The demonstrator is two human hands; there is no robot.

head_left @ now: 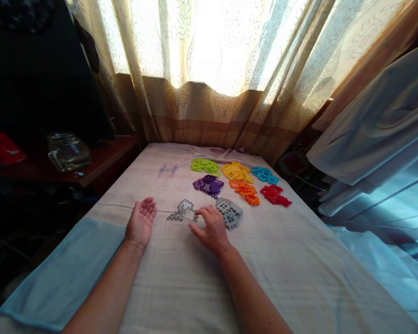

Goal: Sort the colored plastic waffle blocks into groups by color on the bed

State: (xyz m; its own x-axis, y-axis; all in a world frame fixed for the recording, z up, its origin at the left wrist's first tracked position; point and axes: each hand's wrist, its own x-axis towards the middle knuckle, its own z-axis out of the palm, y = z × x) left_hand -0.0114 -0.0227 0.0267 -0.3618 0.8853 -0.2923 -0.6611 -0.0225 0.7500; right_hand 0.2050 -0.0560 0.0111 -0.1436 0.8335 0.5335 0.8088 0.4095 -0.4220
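Observation:
My left hand (141, 221) rests palm up on the cloth, fingers apart and holding nothing, left of a loose cluster of light grey toothed pieces (184, 209). Over the right end of that cluster, my right hand (210, 228) has its thumb and fingers spread, with no piece visible between them. A pile of darker grey toothed pieces (231, 214) lies just beyond it on the right. Farther back are piles of purple (209, 185), lime green (205, 166), yellow (236, 171), orange (245, 191), blue (264, 175) and red pieces (275, 195).
A pale cloth (181, 278) covers the table, with a light blue cloth (69, 269) at its left edge. On a dark red desk (107, 160) stands a glass jug (68, 151). Curtains (209, 111) hang behind; fabric (376, 130) hangs at the right.

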